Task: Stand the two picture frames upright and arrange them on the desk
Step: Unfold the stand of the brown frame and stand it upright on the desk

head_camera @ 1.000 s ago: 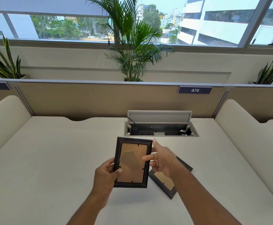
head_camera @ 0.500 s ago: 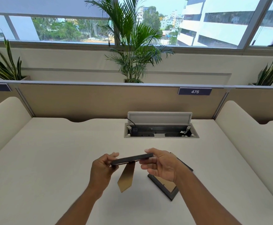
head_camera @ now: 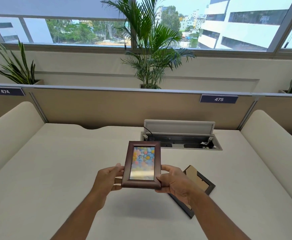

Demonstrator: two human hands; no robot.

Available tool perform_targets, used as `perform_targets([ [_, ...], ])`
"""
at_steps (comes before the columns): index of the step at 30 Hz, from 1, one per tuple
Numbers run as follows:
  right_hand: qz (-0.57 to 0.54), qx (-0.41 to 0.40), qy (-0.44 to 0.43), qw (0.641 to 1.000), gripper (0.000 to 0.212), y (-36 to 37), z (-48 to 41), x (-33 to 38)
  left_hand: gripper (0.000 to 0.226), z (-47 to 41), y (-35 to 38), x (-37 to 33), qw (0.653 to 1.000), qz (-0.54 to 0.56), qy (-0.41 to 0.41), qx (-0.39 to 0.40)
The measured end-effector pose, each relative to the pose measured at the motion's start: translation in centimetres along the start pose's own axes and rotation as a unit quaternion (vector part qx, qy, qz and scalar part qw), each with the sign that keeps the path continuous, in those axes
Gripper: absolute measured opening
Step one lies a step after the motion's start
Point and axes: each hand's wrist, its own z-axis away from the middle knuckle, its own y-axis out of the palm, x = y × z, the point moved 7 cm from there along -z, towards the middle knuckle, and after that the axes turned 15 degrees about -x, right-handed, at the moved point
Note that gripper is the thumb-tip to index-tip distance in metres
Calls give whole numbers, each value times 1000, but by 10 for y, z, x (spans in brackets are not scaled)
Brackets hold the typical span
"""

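Observation:
A dark brown picture frame point(head_camera: 142, 164) with a colourful picture faces me, held upright in the air above the white desk point(head_camera: 58, 170). My left hand point(head_camera: 109, 179) grips its lower left edge and my right hand point(head_camera: 173, 181) grips its lower right edge. A second frame point(head_camera: 199, 183) lies face down on the desk to the right, its brown backing and stand showing, partly hidden behind my right hand and forearm.
An open cable box point(head_camera: 181, 142) with a raised lid sits in the desk behind the frames. Beige partition panels point(head_camera: 98, 106) close the back, and rounded dividers point(head_camera: 270, 135) stand on both sides. Plants point(head_camera: 150, 49) stand beyond the partition.
The held frame has been turned over from back-facing, through flat, to picture side facing me. Both hands shifted to its lower edges. The second frame has not moved.

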Motion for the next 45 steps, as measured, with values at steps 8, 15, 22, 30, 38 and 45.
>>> perform_targets([
  [8, 57, -24, -72, 995, 37, 22, -23, -8, 21, -15, -6, -6, 999, -3, 34, 30],
  [15, 181, -102, -171, 963, 39, 57, -60, -13, 23, -53, -24, 5, 997, -10, 64, -50],
  [22, 223, -104, -238, 940, 44, 104, -94, -14, 22, -104, -45, 17, 992, -12, 79, -100],
  [30, 232, -124, -269, 927, 32, 131, -136, -17, 21, -143, -59, 24, 988, 14, 75, -131],
  [38, 237, -134, -277, 922, 30, 137, -157, -20, 21, -170, -61, 31, 987, -18, 85, -136],
  [45, 246, -135, -257, 925, 30, 137, -160, -31, 22, -173, -63, 41, 986, -39, 85, -137],
])
